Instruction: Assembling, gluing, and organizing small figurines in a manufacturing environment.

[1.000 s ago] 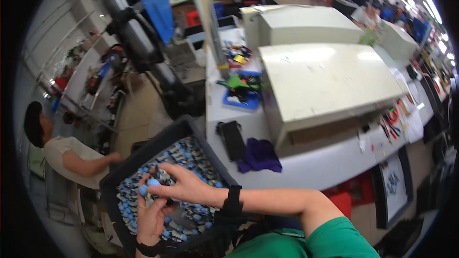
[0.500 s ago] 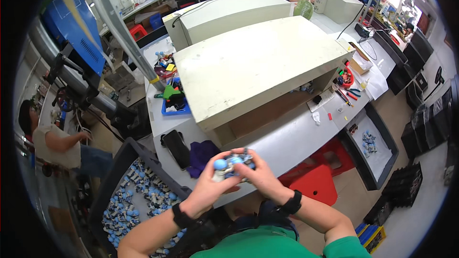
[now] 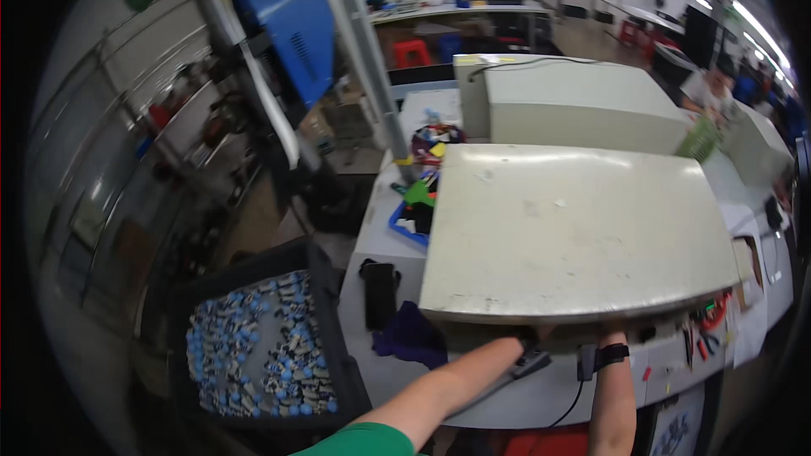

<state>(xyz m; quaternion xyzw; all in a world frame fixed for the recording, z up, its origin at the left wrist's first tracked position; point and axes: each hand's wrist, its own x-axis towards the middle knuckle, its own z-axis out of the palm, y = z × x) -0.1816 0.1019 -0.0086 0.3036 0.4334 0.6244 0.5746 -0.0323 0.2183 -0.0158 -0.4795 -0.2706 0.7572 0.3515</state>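
Note:
Both my arms reach forward under the front edge of the cream metal box (image 3: 574, 236) on the table. My left hand (image 3: 543, 333) is almost wholly hidden beneath that edge, just past its black wristband. Likewise, only the base of my right hand (image 3: 610, 334) shows beyond its dark wristband (image 3: 612, 356). The fingers of both are out of sight, and so is anything they may hold. A small dark block (image 3: 586, 363) with a cable sits beside the right wrist. Under the left wrist lies a flat dark grey object (image 3: 519, 374).
Left of the table, a black bin (image 3: 342, 355) holds many small blue-headed figures (image 3: 287, 363). A phone (image 3: 380, 295) and purple cloth (image 3: 411, 336) lie on the table's left. Pliers (image 3: 711, 342) are at the right, a blue tray (image 3: 407, 226) behind left.
My hands have gone from holding a blue-headed figure before me to reaching under the cream box. The figure is out of sight. My view has turned left.

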